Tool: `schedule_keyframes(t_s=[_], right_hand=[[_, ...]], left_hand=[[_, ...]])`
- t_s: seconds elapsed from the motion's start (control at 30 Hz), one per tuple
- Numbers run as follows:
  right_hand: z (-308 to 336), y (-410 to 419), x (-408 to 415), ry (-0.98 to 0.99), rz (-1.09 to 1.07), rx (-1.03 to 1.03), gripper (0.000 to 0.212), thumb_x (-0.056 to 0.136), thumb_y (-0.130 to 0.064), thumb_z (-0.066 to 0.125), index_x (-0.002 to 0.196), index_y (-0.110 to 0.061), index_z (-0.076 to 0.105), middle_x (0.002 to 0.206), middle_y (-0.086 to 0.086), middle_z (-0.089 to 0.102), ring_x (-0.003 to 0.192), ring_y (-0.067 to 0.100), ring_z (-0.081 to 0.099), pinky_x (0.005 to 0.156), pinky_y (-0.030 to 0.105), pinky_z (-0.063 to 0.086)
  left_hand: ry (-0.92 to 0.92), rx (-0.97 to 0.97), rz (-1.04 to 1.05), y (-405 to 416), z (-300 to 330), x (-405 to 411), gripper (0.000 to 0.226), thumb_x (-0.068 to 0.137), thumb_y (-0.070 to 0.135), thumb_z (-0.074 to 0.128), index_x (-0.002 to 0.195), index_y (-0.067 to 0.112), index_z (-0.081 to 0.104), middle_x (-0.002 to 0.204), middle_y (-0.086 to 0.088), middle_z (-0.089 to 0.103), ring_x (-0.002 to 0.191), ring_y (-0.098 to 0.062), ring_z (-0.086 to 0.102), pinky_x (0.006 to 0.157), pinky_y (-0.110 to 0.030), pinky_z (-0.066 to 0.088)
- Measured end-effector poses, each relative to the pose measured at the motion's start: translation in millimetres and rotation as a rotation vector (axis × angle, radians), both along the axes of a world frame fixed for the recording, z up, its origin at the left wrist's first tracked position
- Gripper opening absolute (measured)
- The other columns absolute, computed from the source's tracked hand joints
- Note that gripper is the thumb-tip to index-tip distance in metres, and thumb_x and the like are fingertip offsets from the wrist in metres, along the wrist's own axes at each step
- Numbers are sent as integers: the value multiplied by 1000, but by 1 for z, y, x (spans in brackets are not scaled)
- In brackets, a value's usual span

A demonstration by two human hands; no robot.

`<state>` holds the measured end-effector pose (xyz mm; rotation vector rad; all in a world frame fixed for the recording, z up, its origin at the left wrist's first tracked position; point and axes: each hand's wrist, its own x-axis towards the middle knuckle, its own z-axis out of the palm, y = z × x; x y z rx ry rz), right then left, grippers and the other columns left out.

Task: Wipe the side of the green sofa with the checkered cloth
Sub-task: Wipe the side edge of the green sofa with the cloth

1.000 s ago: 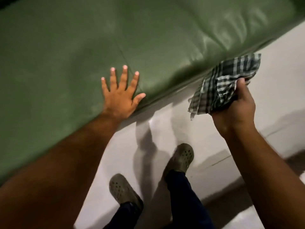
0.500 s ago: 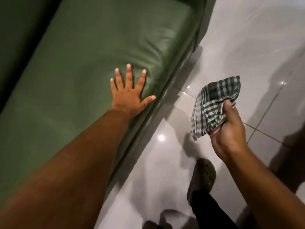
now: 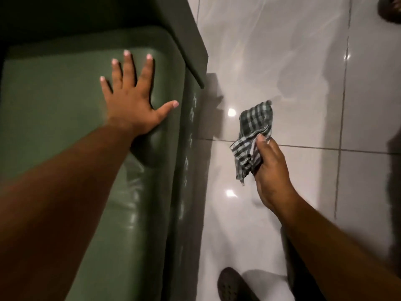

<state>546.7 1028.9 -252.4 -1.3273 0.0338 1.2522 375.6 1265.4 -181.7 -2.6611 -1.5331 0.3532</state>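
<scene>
The green sofa (image 3: 54,101) fills the left half of the view, its cushion top facing me and its side panel (image 3: 188,148) dropping to the floor. My left hand (image 3: 132,101) lies flat on the cushion near the edge, fingers spread, holding nothing. My right hand (image 3: 271,170) hangs over the floor to the right of the sofa, clenched on the bunched checkered cloth (image 3: 251,137). The cloth is in the air, a short way from the side panel and not touching it.
Glossy white floor tiles (image 3: 293,61) with dark grout lines cover the right half. My dark clog (image 3: 232,285) stands on the floor at the bottom centre. A dark object (image 3: 390,9) sits at the top right corner. The sofa armrest (image 3: 184,35) juts out at top centre.
The view has swung along the sofa so that its end and side panel show. My right hand with the cloth has dropped away from the sofa edge. My left hand has stayed pressed flat.
</scene>
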Motion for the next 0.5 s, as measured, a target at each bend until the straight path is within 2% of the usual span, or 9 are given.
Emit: schedule_keyframes(t_s=[0.07,0.1,0.17,0.23,0.3,0.33,0.4,0.47,0.5], right_hand=[[-22,11,-16,-15,64,-22,31,103,-30,43,125,-13,56,121,11,66,102,16,68,75,22,55],[-33,19,-25,-8,92,-18,29,103,-30,43,122,-14,57,114,6,68,94,8,69,68,14,54],[-57,42,-47,13,148,19,19,103,-29,43,111,-24,60,102,-9,68,83,-6,69,68,8,52],[-72,71,-70,-7,218,61,19,101,-31,47,108,-24,63,105,-8,70,96,1,68,90,24,55],[-92,97,-91,-32,236,122,37,96,-34,50,126,-16,60,128,4,65,123,18,58,112,45,42],[-99,107,-100,-20,232,154,47,92,-37,50,135,-16,54,143,8,54,137,21,45,119,47,32],[-107,124,-110,-18,231,232,51,89,-44,46,138,-34,47,162,5,23,151,17,16,125,47,13],[-110,129,-114,15,208,294,32,87,-56,40,115,-68,49,165,0,9,152,14,2,125,50,5],[-114,130,-115,37,184,323,26,87,-59,37,101,-78,46,165,-1,8,152,14,1,125,51,3]], left_hand=[[-28,73,-9,-5,-8,-2,101,80,86,32,160,34,-1,171,-14,-2,156,-42,0,121,-67,7],[-36,103,-15,-5,-13,-3,100,82,84,32,161,32,0,171,-15,-1,157,-42,0,121,-67,7],[-53,152,-25,-3,-21,-7,99,83,82,32,161,29,3,171,-15,1,157,-41,2,122,-65,8],[-80,213,-43,-3,-25,-10,99,84,82,31,162,24,8,170,-16,6,157,-41,5,122,-64,10],[-109,271,-74,-4,-31,-9,99,86,82,30,161,19,13,169,-18,11,156,-41,10,122,-62,12],[-119,292,-86,-5,-34,-10,100,86,82,30,161,17,15,169,-18,13,156,-41,12,121,-61,13],[-136,319,-89,-6,-36,-10,100,87,81,30,160,14,17,168,-18,15,156,-40,13,121,-59,14],[-155,321,-94,-5,-37,-9,101,87,80,30,160,12,17,168,-19,15,156,-40,13,122,-58,12],[-165,319,-101,-5,-37,-9,101,87,80,30,160,10,18,168,-20,15,156,-40,14,122,-57,12]])
